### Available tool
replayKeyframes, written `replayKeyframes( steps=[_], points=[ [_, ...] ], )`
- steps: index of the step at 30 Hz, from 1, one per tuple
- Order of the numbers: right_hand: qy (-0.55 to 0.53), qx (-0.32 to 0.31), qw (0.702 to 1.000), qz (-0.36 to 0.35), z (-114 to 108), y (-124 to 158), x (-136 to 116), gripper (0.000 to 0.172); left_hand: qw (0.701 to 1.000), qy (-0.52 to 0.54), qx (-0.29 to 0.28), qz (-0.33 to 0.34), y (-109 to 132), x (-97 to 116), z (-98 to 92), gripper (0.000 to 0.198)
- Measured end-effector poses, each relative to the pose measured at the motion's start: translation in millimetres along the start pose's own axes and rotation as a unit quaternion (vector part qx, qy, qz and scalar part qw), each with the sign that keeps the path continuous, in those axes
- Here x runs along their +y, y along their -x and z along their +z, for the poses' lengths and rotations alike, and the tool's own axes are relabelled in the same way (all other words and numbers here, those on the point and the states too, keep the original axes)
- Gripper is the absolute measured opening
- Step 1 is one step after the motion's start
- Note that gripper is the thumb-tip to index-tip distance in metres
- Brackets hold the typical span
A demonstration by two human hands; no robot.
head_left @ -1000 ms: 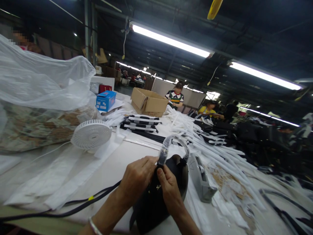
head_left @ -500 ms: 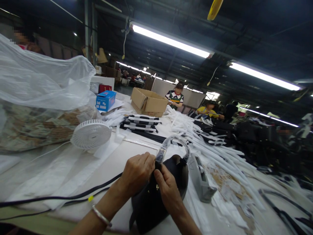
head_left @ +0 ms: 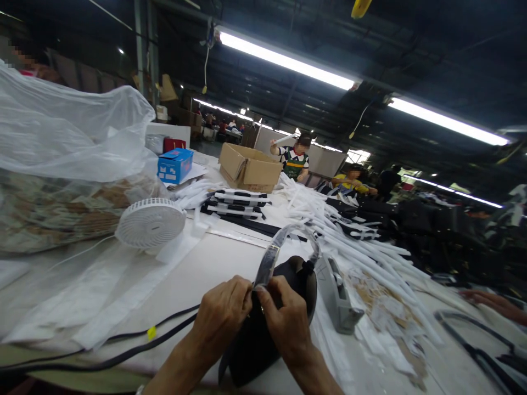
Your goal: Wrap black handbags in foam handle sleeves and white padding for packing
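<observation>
A black bag (head_left: 257, 351) stands at the table's near edge, its opening facing up and away from me. Its looped handle (head_left: 269, 260) arches above it, covered in clear plastic film. My left hand (head_left: 224, 310) pinches the lower end of the handle where it meets the bag. Beside it, almost touching, my right hand (head_left: 286, 315) is closed on the same spot with thumb and fingers pressed together. The fingers hide most of that handle end. A long black strap (head_left: 173, 337) runs left from behind my left forearm, with a yellow tag on it.
Right of the bag stands a grey tape dispenser (head_left: 341, 302). White tubes (head_left: 349, 241) are heaped behind it. On the left are a white fan (head_left: 150, 222) and a big plastic bag (head_left: 66, 164). Another person's hand (head_left: 489, 302) reaches in at the right edge.
Both my hands have moved slightly down the handle, so more of the film-covered handle shows. The person behind the carton has raised a white tube. A hand has appeared at the right edge.
</observation>
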State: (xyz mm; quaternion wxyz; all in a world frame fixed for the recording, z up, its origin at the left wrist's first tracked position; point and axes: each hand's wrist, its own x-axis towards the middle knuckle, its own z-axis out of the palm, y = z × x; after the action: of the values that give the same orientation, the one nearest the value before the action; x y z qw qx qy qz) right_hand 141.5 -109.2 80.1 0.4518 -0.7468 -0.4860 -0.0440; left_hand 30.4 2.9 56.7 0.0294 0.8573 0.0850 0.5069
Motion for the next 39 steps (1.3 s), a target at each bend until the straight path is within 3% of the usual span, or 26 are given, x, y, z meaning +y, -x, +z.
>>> replayKeyframes(
  steps=[4,6,9,12,18,21,25,28,30,33,36,37,39],
  points=[
    [0.237,-0.006,0.948,-0.214,-15,-9,-6,0.033,1.0,-0.017,-0.007,0.01,-5,-4,-0.1,0.015],
    [0.286,-0.048,0.919,-0.265,-23,-13,-9,0.03,0.999,-0.016,-0.019,0.023,-7,-6,0.4,0.015],
    [0.317,-0.159,0.883,-0.308,-33,-14,-12,0.018,0.997,0.0,-0.05,0.051,-2,-10,2.2,0.017],
    [0.323,-0.26,0.852,-0.32,-37,-11,-15,0.01,0.993,0.017,-0.093,0.077,13,-14,3.1,0.02],
    [0.331,-0.306,0.83,-0.329,-29,-10,-36,0.013,0.99,0.006,-0.105,0.091,28,-19,-3.2,0.022],
    [0.292,-0.294,0.855,-0.312,-10,-5,-38,0.028,0.991,0.004,-0.095,0.096,25,-17,-0.5,0.023],
    [0.272,-0.247,0.895,-0.251,36,18,-15,0.044,0.991,0.019,-0.064,0.119,21,-11,7.5,0.024],
    [0.327,-0.307,0.857,-0.253,64,43,7,0.051,0.992,0.043,-0.088,0.083,20,-12,7.0,0.022],
    [0.32,-0.389,0.813,-0.293,65,54,15,0.047,0.991,0.072,-0.112,0.0,20,-15,3.0,0.019],
    [0.22,-0.439,0.794,-0.358,27,50,8,0.025,0.963,0.171,-0.126,-0.163,13,-19,-3.1,0.018],
    [0.149,-0.354,0.839,-0.385,-37,17,-18,0.002,0.901,0.314,-0.125,-0.272,-11,-11,-4.0,0.04],
    [0.164,-0.29,0.869,-0.366,-58,3,-29,0.008,0.876,0.367,-0.123,-0.289,-22,-6,-3.1,0.046],
    [0.199,-0.203,0.891,-0.353,-88,-26,-45,0.03,0.822,0.463,-0.114,-0.31,-46,7,-0.7,0.05]
  ],
)
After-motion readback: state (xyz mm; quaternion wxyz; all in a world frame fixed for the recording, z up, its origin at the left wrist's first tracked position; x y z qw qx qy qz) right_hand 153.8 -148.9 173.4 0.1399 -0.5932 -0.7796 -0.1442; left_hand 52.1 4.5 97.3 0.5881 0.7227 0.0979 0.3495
